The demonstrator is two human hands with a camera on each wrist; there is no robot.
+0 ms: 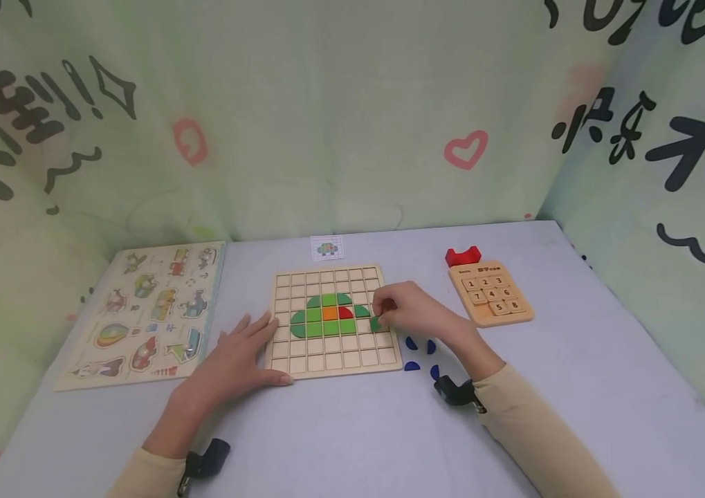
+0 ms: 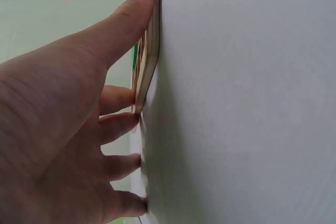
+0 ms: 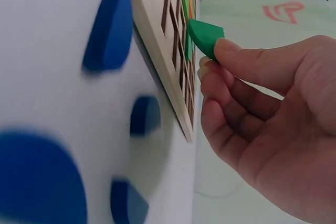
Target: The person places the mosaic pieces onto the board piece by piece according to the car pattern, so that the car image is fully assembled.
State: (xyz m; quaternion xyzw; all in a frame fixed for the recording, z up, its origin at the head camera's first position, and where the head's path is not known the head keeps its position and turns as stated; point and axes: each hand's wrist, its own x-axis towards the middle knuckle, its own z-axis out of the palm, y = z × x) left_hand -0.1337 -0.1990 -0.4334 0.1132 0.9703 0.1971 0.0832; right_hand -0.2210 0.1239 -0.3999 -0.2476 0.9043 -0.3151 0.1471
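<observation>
A wooden grid board (image 1: 333, 362) lies on the table, with green, orange and red pieces set in its middle cells. My left hand (image 1: 234, 356) rests at the board's left side, fingers spread and thumb at the near corner. In the left wrist view, the thumb (image 2: 137, 11) lies along the board's edge. Between thumb and fingertips, my right hand (image 1: 417, 309) pinches a dark green piece with a curved side (image 3: 206, 36) over the board's right part. Several blue rounded pieces (image 1: 411, 366) lie on the table beside the board's near right corner.
A small pattern card (image 1: 327, 256) lies behind the board. To the right are a wooden number puzzle (image 1: 508, 319) and a red curved piece (image 1: 463, 256). A large picture puzzle board (image 1: 140, 311) lies at the left. Curtains with writing (image 1: 327, 138) surround the table.
</observation>
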